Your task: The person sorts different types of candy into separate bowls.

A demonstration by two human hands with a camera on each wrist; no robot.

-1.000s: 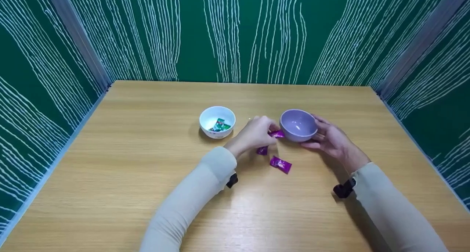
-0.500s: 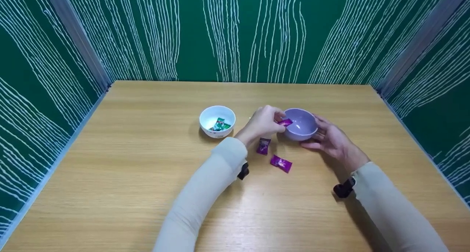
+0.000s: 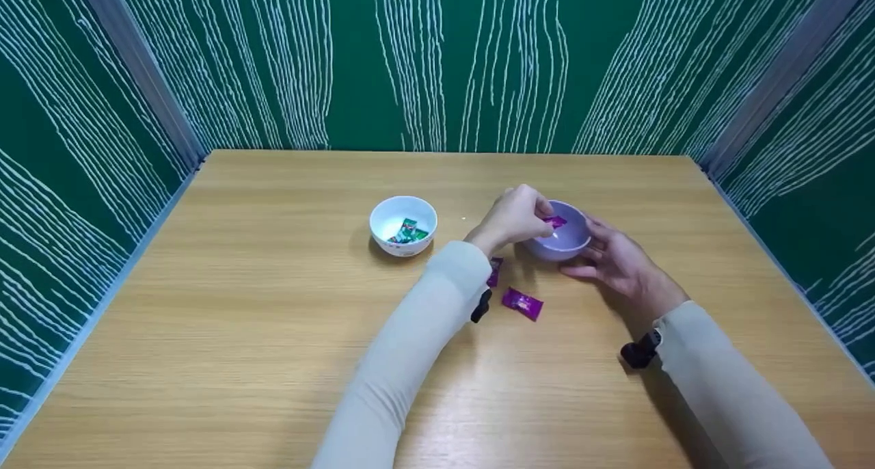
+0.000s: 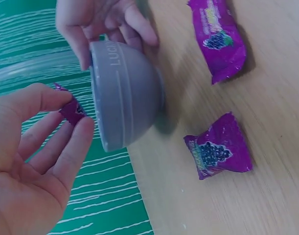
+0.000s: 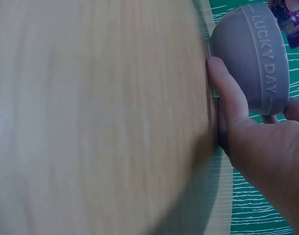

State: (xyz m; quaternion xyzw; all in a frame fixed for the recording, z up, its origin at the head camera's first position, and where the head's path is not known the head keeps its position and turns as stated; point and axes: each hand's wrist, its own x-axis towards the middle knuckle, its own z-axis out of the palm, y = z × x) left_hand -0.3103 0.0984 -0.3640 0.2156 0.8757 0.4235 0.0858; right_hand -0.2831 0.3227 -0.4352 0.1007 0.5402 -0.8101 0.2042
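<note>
The left hand [image 3: 517, 215], apparently placing, pinches a purple sweet [image 3: 557, 221] over the lilac bowl [image 3: 574, 236] the right hand [image 3: 621, 262] grips; a gentle release seems called for.

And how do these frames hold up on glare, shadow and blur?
Head view: mostly clear, with pale glare on the near part of the table and a dark shadow beside the right sleeve; left wrist view: slightly hazy, though the loose purple candies show their grape print; right wrist view: tabletop smeared, with a broad shadow low down, but the purple bowl's lettering is readable.
</note>
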